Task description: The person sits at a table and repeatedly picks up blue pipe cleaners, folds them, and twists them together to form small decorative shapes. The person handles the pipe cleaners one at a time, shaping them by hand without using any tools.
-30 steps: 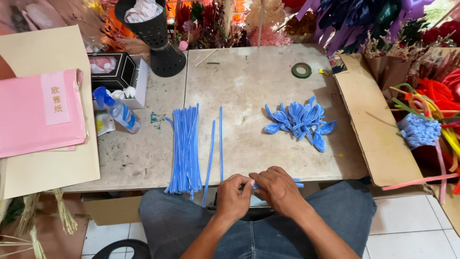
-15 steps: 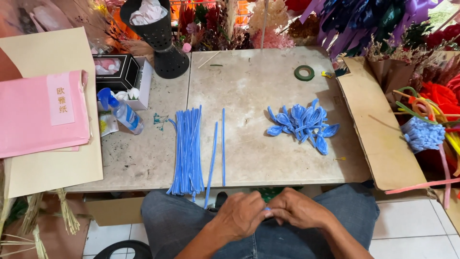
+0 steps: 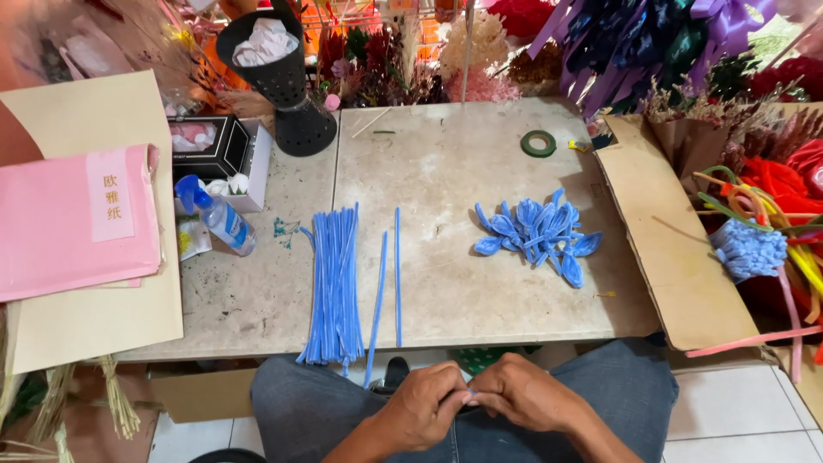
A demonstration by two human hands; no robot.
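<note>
Worn stone table (image 3: 480, 154) on white tiled floor (image 3: 737, 411)

Two hands are in view, the left hand (image 3: 422, 403) and the right hand (image 3: 519, 394). The table (image 3: 446, 163) carries one bundle of blue pipe cleaners (image 3: 334, 287), too many to count, two single pipe cleaners (image 3: 387, 283) beside it, and one pile of blue petals (image 3: 538, 231). Also present: one spray bottle (image 3: 216, 216), one roll of green tape (image 3: 538, 143), one black vase (image 3: 283, 81) and one pink paper packet (image 3: 77, 219).
</note>
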